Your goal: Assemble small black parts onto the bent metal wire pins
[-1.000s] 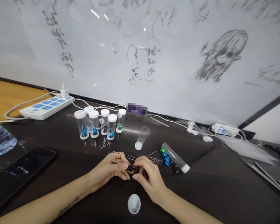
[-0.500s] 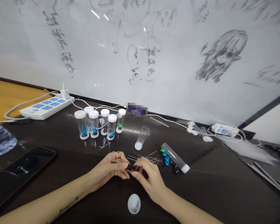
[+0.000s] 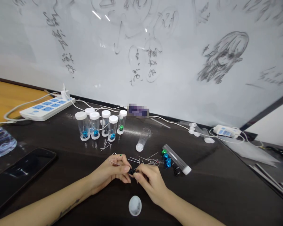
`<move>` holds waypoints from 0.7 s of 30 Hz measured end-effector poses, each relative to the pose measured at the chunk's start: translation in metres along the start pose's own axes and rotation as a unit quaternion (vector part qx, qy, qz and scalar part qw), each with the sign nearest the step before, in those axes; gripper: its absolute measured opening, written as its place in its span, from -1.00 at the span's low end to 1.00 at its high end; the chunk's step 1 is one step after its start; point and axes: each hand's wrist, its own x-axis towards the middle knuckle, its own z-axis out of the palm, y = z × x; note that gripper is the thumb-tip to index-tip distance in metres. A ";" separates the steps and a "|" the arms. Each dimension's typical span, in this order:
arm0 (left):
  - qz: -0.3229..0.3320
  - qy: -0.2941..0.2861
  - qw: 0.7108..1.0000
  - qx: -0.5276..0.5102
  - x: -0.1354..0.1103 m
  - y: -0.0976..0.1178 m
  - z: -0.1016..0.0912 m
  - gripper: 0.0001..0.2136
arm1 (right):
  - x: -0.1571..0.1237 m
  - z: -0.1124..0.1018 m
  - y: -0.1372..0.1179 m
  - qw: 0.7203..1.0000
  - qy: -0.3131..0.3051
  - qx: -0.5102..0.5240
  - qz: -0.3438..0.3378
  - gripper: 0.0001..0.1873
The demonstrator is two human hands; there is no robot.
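Over the dark table, my left hand (image 3: 116, 169) pinches a small black part (image 3: 131, 171) between thumb and fingers. A thin metal rod (image 3: 114, 162), bent like a small hex key, also lies across that hand. My right hand (image 3: 150, 179) has its thumb and fingertips closed on the other side of the black part, which they partly cover. Just beyond the hands lies a loose pile of thin L-shaped metal rods (image 3: 151, 161). A round translucent cap (image 3: 135, 206) rests on the table in front of my right hand.
Several white-capped clear tubes (image 3: 94, 125) stand at the left back. A clear tube (image 3: 176, 159) lies at right beside blue and green metal parts (image 3: 166, 158) and black ones (image 3: 176, 171). Another tube (image 3: 144, 137) lies ahead. A phone (image 3: 21, 175) and power strip (image 3: 47, 106) are leftward.
My right fingertips have shifted slightly around the black part, and less of it shows between the hands. Everything on the table stays in place.
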 end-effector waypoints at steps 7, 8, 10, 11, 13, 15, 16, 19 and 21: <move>0.004 0.024 1.000 -0.001 0.001 -0.002 -0.003 -0.86 | 0.000 0.003 0.005 0.999 0.036 0.031 -0.018 -0.89; 0.005 0.025 1.000 -0.001 0.001 -0.002 -0.004 -0.85 | 0.000 0.003 0.005 0.998 0.041 0.037 -0.023 -0.90; 0.005 0.024 1.000 0.000 0.002 -0.002 -0.004 -0.85 | 0.000 0.004 0.005 0.998 0.047 0.043 -0.026 -0.91; 0.004 0.023 1.000 0.000 0.002 -0.002 -0.004 -0.85 | 0.000 0.003 0.004 0.998 0.047 0.046 -0.023 -0.89; 0.003 0.021 1.000 -0.001 0.002 -0.001 -0.003 -0.86 | 0.000 0.002 0.003 0.998 0.043 0.048 -0.014 -0.83; 0.002 0.022 1.000 -0.003 0.002 -0.001 -0.002 -0.86 | 0.000 0.001 0.001 0.999 0.033 0.041 -0.003 -0.80; 0.002 0.024 1.000 -0.004 0.001 -0.001 -0.002 -0.85 | 0.000 0.000 0.000 0.999 0.029 0.034 0.002 -0.81; 0.002 0.031 1.000 -0.007 0.001 -0.001 -0.002 -0.85 | 0.001 0.000 -0.001 0.999 0.027 0.020 0.013 -0.82; 0.004 0.034 0.999 -0.008 0.002 -0.001 -0.002 -0.86 | 0.001 0.001 0.000 0.999 0.031 0.030 0.010 -0.89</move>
